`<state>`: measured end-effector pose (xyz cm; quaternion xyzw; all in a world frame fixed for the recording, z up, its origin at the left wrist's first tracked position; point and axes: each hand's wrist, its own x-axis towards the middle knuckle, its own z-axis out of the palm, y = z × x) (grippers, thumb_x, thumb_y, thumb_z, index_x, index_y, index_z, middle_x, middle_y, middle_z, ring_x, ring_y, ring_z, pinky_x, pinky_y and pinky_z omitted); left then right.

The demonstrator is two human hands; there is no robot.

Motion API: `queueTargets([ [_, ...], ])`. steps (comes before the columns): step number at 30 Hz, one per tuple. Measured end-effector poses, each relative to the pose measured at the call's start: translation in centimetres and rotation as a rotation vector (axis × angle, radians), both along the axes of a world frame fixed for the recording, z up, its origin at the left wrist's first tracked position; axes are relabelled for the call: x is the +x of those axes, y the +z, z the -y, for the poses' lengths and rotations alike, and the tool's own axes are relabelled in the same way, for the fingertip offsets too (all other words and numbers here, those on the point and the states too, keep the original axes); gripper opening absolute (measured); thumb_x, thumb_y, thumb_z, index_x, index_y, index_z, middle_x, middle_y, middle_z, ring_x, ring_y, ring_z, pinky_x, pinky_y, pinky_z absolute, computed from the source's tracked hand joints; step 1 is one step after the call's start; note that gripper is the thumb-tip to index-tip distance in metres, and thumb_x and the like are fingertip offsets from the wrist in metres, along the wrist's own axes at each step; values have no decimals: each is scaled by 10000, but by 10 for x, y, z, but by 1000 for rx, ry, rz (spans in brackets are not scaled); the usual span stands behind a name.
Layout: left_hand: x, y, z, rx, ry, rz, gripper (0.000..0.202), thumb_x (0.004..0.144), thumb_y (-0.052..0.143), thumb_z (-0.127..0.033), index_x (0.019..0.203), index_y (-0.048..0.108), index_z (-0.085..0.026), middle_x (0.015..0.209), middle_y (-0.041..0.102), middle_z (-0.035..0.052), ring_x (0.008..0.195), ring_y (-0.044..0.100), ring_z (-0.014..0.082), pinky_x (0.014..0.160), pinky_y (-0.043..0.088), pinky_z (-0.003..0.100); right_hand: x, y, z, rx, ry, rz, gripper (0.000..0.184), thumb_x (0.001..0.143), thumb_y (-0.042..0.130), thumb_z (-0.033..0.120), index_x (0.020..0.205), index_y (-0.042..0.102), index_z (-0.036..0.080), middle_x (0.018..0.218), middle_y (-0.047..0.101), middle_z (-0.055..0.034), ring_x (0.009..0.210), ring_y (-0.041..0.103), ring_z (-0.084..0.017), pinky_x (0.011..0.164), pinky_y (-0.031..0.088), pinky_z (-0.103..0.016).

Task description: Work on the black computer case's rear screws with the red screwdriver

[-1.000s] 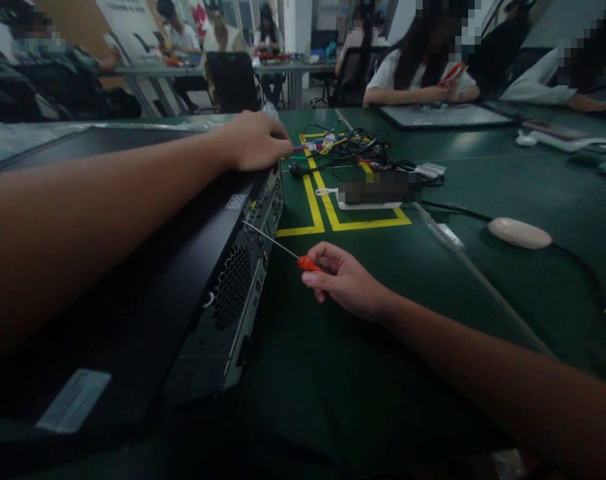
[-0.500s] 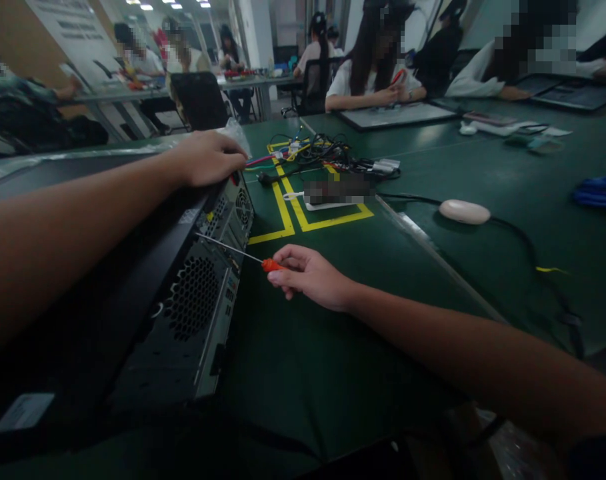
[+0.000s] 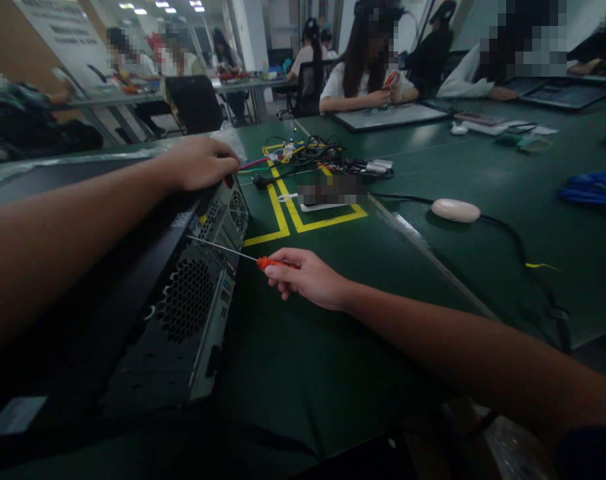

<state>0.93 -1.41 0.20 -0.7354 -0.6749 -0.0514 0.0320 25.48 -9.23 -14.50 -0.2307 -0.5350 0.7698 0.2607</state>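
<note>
A black desktop computer case [image 3: 77,293] lies on its side at the left, its metal rear panel with vents and ports facing right. My left hand [image 3: 203,162] is on its far rear corner, thumb and fingers bent over the edge; the fingertips are partly hidden. My right hand [image 3: 307,277] is closed around the orange handle of a screwdriver [image 3: 263,263]. Its thin shaft runs leftward, and the tip meets the rear panel near the upper edge, above the large honeycomb vent. Whether a screw sits under the tip is too small to tell.
Beyond the case lie tangled cables [image 3: 327,153] and yellow tape lines [image 3: 283,220] on the green table [image 3: 383,260]. A pale oval piece on a black cord [image 3: 455,210] and a blue bundle [image 3: 593,192] are to the right. Several people sit farther back.
The whole view has shifted slightly, so things appear a little farther left. Both hands keep their places on the case and the screwdriver, whose tip stays at the same spot.
</note>
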Motion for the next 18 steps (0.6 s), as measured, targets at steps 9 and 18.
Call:
queueTargets([
  [9,-1,0,5,98,172,53,837,925,414,-664,1589,535,-168,1567,607,134,1372,563,363,1192,394,508,2,-2,-1,31,42,-6,197,896,816,333,929,704,175,778,663,17,626,573,-86,551,494,-203],
  [18,-19,7,0,-102,98,-36,903,832,497,-708,1596,556,-230,1536,643,107,1423,559,379,1168,445,481,1,3,2,104,18,10,331,853,850,312,977,555,228,763,629,69,555,525,-79,483,449,-201],
])
